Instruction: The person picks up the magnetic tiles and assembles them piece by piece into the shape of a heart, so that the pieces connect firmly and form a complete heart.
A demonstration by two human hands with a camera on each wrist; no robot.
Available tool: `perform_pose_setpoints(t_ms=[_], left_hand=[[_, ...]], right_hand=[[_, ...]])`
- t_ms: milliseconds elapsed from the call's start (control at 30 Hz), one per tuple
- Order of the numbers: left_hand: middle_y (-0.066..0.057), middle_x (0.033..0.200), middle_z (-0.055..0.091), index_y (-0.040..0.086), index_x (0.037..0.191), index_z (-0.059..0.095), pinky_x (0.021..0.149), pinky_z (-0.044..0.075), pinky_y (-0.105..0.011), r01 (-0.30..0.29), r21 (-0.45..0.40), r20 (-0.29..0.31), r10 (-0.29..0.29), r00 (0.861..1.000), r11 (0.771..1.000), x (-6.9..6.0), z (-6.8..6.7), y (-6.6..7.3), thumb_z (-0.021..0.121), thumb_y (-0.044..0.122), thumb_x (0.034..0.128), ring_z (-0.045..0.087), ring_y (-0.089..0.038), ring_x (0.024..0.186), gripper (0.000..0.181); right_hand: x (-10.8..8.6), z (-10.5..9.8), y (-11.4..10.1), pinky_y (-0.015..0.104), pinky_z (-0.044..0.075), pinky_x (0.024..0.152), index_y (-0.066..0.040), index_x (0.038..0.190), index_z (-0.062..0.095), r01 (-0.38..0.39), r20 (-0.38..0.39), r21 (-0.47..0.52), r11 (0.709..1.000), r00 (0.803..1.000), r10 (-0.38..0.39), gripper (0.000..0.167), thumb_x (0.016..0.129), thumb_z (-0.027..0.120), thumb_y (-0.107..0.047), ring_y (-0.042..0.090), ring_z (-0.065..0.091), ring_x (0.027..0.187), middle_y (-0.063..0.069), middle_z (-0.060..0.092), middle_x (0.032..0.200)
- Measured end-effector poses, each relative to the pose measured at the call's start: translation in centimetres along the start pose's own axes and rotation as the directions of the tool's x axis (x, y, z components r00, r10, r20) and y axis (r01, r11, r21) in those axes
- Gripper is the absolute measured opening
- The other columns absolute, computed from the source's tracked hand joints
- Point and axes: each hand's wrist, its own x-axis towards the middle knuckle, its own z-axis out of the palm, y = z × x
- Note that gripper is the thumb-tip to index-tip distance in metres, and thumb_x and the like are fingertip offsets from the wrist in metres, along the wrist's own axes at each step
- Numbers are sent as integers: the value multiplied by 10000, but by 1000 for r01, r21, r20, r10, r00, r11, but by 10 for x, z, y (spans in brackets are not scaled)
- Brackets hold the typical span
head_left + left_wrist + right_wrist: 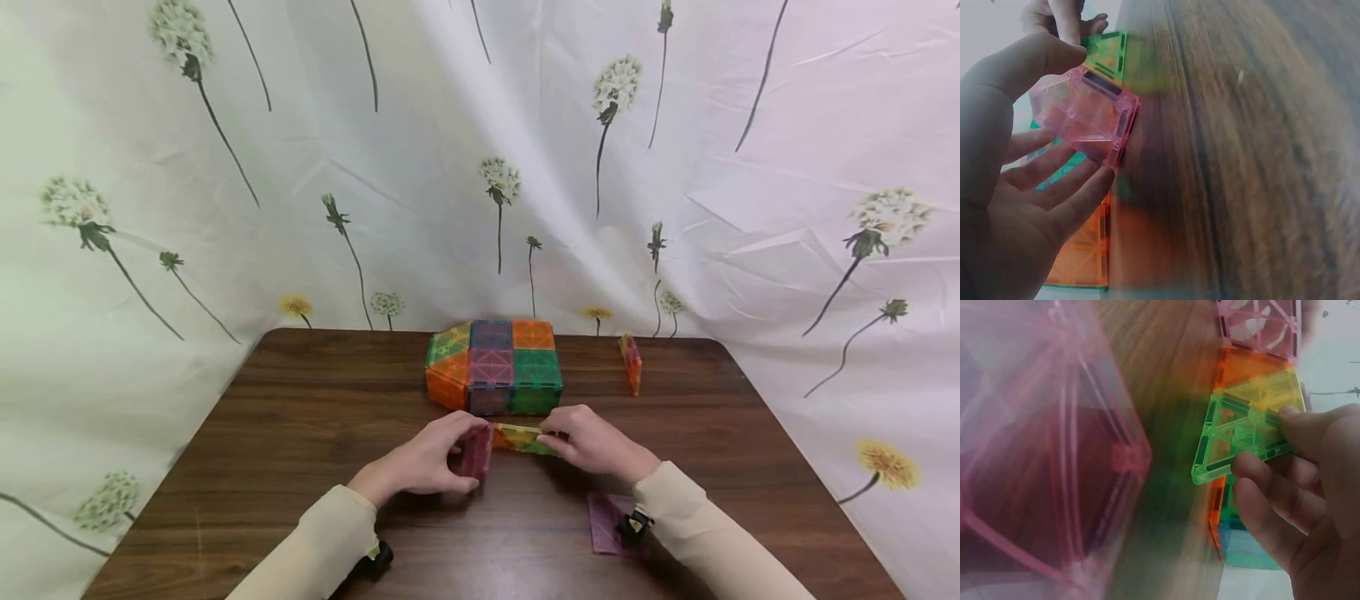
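My left hand (423,458) grips a pink magnetic tile (477,457), thumb on one side and fingers on the other; the tile stands upright. My right hand (596,443) pinches the upper edge of a green triangular magnetic tile (1241,434). A yellow part (1279,390) lies beside the green one, and an orange tile (504,437) shows between it and the pink tile. These pieces form a low upright row in the head view. Whether the pink tile touches the row's end, I cannot tell.
Behind the hands sits a block of several colored tiles (491,367) with a pointed left end. A thin upright tile piece (632,365) stands at the back right. A purple tile (603,525) lies by my right wrist on the wooden table (300,433). A flowered cloth (420,167) hangs behind.
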Motion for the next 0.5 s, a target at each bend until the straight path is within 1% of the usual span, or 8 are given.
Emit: perform_pose_setpoints(t_ms=[133,267,367,500], left_hand=[[-30,1351,558,61,1486,495,985,569,-404,10,11,14,-10,1000,1000,2,1,1,864,206,832,599,-175,1177,765],[-36,1382,563,37,1530,465,1011,540,-398,3,64,18,-4,1000,998,4,3,1,884,318,850,577,-175,1182,847],[-11,1340,579,49,1544,478,997,533,-379,5,80,13,-6,1000,997,5,4,1,906,368,838,575,-162,1150,885],[32,1245,592,93,1522,527,956,540,-363,12,77,-2,-12,1000,997,6,4,-1,933,368,808,585,-155,1083,866]], right_hand=[[0,2,3,246,571,715,-86,1001,789,-16,5,-6,1000,1000,16,67,1000,729,-116,46,657,813,-30,722,904],[1,2,5,260,571,715,-99,999,787,-24,3,-29,999,1000,24,56,996,736,-121,46,651,813,-36,714,902],[3,2,5,265,568,712,-103,998,786,-51,-8,-54,997,999,50,47,992,741,-119,50,644,814,-35,706,905],[4,0,5,258,571,708,-106,1020,787,-113,-30,-57,992,993,111,61,999,739,-136,51,645,820,-25,713,928]])
